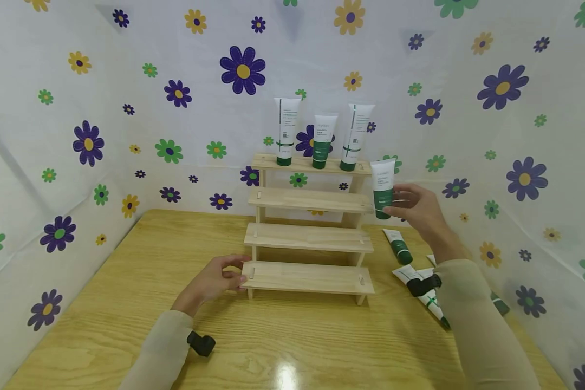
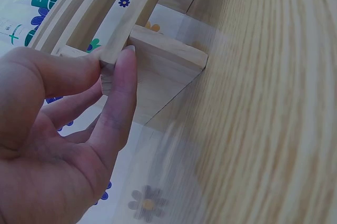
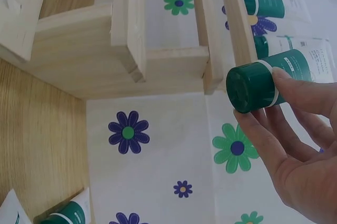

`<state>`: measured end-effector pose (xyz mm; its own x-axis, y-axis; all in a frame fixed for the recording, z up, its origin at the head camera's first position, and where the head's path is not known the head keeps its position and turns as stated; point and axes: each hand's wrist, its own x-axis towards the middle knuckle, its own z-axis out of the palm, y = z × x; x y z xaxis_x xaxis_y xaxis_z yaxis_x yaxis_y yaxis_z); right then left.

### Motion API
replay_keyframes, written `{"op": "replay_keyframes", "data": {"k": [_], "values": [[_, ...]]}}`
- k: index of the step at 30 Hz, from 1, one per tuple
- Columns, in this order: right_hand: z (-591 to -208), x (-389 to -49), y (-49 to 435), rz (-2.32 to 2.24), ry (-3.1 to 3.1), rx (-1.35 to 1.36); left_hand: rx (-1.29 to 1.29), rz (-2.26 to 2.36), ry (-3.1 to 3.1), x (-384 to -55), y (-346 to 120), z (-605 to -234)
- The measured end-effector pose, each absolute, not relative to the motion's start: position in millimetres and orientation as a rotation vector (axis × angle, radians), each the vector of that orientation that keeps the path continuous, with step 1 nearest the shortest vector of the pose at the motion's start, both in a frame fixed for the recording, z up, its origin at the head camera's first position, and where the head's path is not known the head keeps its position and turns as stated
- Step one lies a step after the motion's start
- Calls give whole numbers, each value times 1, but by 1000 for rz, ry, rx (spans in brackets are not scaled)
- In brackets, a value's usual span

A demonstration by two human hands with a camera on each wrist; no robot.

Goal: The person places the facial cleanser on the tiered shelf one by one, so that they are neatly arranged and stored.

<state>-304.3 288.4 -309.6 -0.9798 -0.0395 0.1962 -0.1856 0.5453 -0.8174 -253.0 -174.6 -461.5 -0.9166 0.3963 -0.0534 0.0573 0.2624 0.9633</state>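
Green and white, a tube (image 1: 383,187) is right of the head view's centre, pinched near its lower end between thumb and fingers of the right hand (image 1: 418,208); in the right-wrist view its cap (image 3: 250,88) juts left past the thumb. Left of centre, the left hand (image 1: 213,280) pinches the bottom shelf (image 1: 307,277).

The person is wearing a plain beige left sleeve (image 1: 163,346) and a same-coloured right sleeve (image 1: 482,319); a small black device (image 1: 202,344) is sitting on each one.
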Motion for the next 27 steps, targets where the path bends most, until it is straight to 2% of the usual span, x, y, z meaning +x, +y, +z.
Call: {"op": "replay_keyframes", "data": {"k": [27], "values": [[-303,-310,233,1563,-2502,268,381,1704,2259,-252,-174,-459]]}}
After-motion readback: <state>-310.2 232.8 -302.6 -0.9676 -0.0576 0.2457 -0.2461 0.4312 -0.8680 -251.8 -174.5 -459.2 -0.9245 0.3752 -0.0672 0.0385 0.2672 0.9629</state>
